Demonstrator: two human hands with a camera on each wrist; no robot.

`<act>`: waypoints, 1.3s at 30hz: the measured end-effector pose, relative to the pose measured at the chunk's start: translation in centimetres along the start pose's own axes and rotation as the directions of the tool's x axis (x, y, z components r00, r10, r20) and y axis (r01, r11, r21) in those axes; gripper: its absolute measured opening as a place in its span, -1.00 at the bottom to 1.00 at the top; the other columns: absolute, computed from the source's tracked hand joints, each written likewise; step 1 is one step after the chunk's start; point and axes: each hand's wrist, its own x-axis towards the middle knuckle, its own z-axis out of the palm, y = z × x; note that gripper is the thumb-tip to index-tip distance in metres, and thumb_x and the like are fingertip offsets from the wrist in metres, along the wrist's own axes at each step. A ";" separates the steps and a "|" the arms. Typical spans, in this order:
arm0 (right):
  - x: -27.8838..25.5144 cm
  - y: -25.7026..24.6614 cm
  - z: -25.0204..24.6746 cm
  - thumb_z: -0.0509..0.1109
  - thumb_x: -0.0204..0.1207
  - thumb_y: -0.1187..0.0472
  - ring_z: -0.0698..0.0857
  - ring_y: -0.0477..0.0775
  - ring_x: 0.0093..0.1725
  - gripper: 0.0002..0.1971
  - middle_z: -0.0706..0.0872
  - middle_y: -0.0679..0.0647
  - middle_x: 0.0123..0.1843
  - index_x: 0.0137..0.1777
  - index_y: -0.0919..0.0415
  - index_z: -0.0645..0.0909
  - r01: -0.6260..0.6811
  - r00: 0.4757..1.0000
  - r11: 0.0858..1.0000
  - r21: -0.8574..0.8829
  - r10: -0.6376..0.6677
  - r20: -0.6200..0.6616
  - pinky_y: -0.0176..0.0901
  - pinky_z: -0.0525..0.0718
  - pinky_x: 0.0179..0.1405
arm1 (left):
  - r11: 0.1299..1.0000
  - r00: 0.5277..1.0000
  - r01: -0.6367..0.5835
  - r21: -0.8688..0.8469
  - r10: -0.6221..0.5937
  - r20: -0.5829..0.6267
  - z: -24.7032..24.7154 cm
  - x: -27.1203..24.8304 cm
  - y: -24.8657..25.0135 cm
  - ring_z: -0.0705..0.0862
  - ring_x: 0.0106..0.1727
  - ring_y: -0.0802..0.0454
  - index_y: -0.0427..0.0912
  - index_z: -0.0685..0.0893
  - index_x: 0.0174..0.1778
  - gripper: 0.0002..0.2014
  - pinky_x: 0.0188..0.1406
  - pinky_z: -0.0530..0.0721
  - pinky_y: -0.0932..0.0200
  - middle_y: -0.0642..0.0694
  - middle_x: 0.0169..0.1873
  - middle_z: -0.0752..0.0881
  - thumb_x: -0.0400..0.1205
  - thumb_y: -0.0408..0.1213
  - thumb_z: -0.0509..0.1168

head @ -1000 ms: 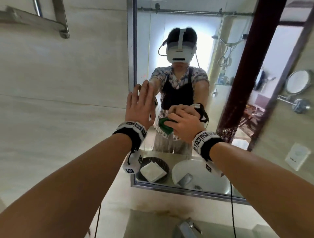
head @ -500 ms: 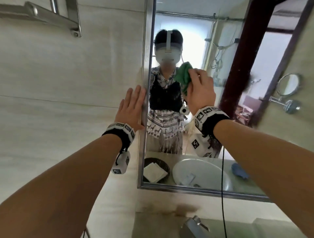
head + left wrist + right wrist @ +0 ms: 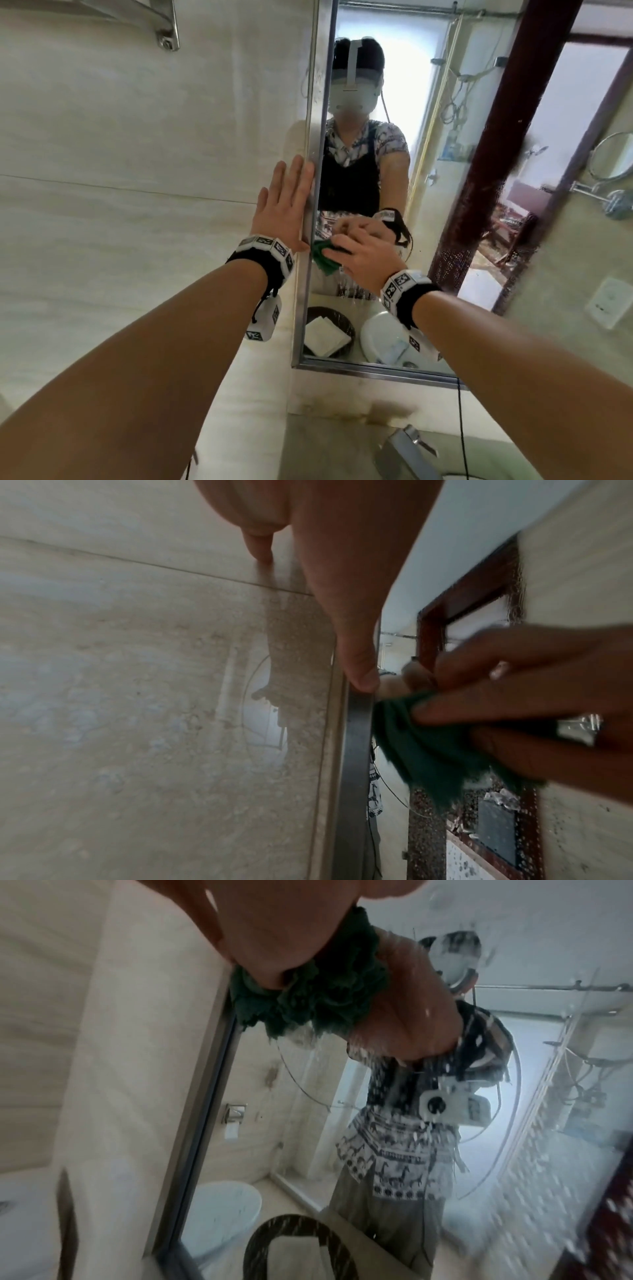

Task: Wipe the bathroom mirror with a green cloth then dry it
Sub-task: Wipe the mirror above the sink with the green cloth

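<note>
At the left edge of the mirror (image 3: 445,205), the right hand (image 3: 366,255) presses a bunched green cloth (image 3: 323,256) against the glass, just beside the metal frame (image 3: 310,171). Fingers curled over the cloth, thumb underneath; cloth gripped, wadded, part of it protruding past the fingertips toward the frame. In the left wrist view the cloth (image 3: 428,745) touches or nearly touches the frame's inner edge; which one cannot be resolved. In the right wrist view the cloth (image 3: 308,999) sits crumpled under the palm, flat on the glass. Water droplets and streaks visible on the glass around and below the cloth. Left hand (image 3: 284,209) flat on the tiled wall (image 3: 137,154), fingers straight and together, pointing up; holds nothing. Its thumb-side edge lies along the frame, and the left wrist view shows a fingertip (image 3: 363,677) on the frame's edge. Both hands close together, the right slightly lower. Below the mirror: a tap (image 3: 407,452), partly in view at the bottom. Upper left on the wall: a metal rail bracket (image 3: 168,34).
</note>
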 end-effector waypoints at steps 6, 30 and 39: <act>-3.9 -0.4 0.9 0.51 0.34 0.26 0.68 0.13 -0.02 -0.62 0.72 0.01 0.17 0.18 0.02 0.75 0.106 0.987 0.994 0.038 -0.110 0.121 -0.03 0.77 -0.18 | 1.000 1.000 0.023 0.021 -0.023 0.002 0.1 0.0 0.0 -0.28 0.72 -0.21 -0.07 -0.43 0.68 0.54 0.64 0.17 -0.34 -0.08 0.71 -0.33 0.14 0.10 0.70; -7.6 2.9 -10.9 0.31 0.56 0.34 0.61 0.16 0.13 -0.66 0.70 -0.06 0.20 0.22 -0.02 0.72 -0.486 0.874 0.858 0.166 0.476 0.096 0.00 0.70 -0.11 | 0.993 0.997 0.077 0.085 -0.078 0.013 -1.6 -2.9 5.8 0.05 0.66 -0.31 0.00 0.22 0.62 0.00 0.52 0.32 -0.33 -0.18 0.66 0.06 0.30 -0.08 0.62; -18.7 7.1 -19.0 0.26 0.57 0.34 0.61 0.19 0.12 -0.65 0.70 -0.03 0.18 0.25 0.03 0.71 -0.557 0.829 0.821 0.127 0.542 0.138 0.12 0.71 -0.10 | 0.993 0.977 -0.107 -0.051 0.114 0.178 -5.2 -3.9 19.1 0.19 0.62 -0.16 -0.03 0.24 0.64 -0.17 0.46 0.39 -0.27 -0.08 0.63 0.21 0.50 -0.01 0.49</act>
